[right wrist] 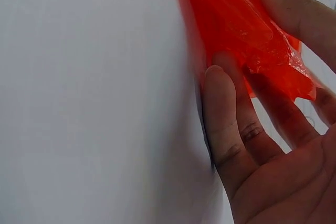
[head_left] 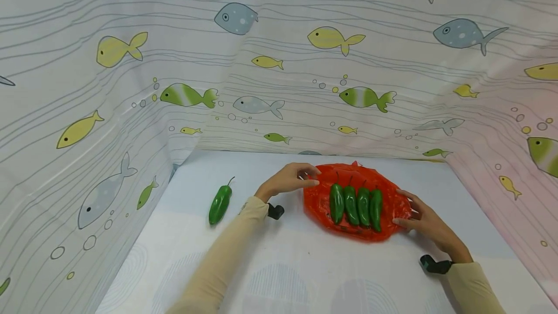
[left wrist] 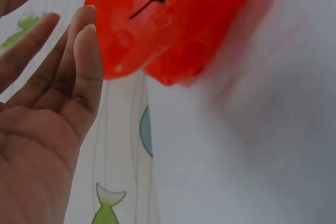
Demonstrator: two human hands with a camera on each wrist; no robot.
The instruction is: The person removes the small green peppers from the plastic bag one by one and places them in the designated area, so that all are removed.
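Several green chili peppers (head_left: 350, 206) lie side by side on a red plastic bag (head_left: 320, 217), their stems pointing away from me. My left hand (head_left: 291, 178) is at the bag's left edge, its fingers loosely bent and holding nothing. In the left wrist view the left palm (left wrist: 37, 150) shows beside the bag, apart from it. My right hand (head_left: 425, 222) touches the bag's right edge. In the right wrist view its thumb (right wrist: 299, 17) lies against the film, well apart from the fingers, some of which show through the red plastic.
One more green chili pepper (head_left: 220, 204) lies alone on the white table (head_left: 287, 256), left of my left forearm. Fish-printed curtains (head_left: 301, 76) stand along the back and both sides. A small black device (head_left: 275, 211) sits at each wrist.
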